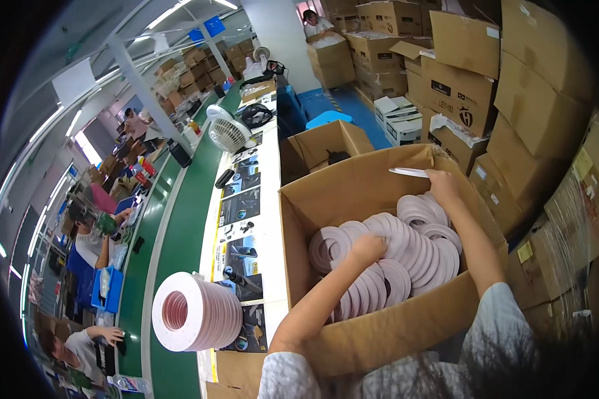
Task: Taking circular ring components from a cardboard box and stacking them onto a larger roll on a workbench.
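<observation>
Reaching into an open cardboard box (406, 332), the person's two forearms enter from the lower edge in pale grey sleeves (502, 326). The near wall of the box crosses between the forearms. Inside lie many flat, pale pinkish-white rings (432, 263), overlapping in slanted rows, with some lying nearly flat. The left hand (369, 247) is just above or on the rings near the middle; its fingers look curled but are blurred, and whether they grip a ring cannot be told. Farther off, at the upper right of the box, the right hand (442, 186) pinches one end of a thin white piece (408, 172), seen nearly edge-on, between thumb and fingers.

Left of the box, a tall stack of matching rings (209, 316) stands at the border of a white worktop (271, 186) and a green conveyor belt (170, 249). Dark printed panels (240, 207) line the worktop; a black cylindrical item (242, 282) lies on one behind the stack. Beyond these stand a white fan (229, 130) and, across the belt, a black bottle (179, 153). Along the opposite side, co-workers (90, 243) sit near a blue bin (114, 300). Past the box, a blue stool (331, 118) stands on a blue floor, stacked cartons (456, 93) rise at the right, and another person (318, 25) is behind a carton in the background.
</observation>
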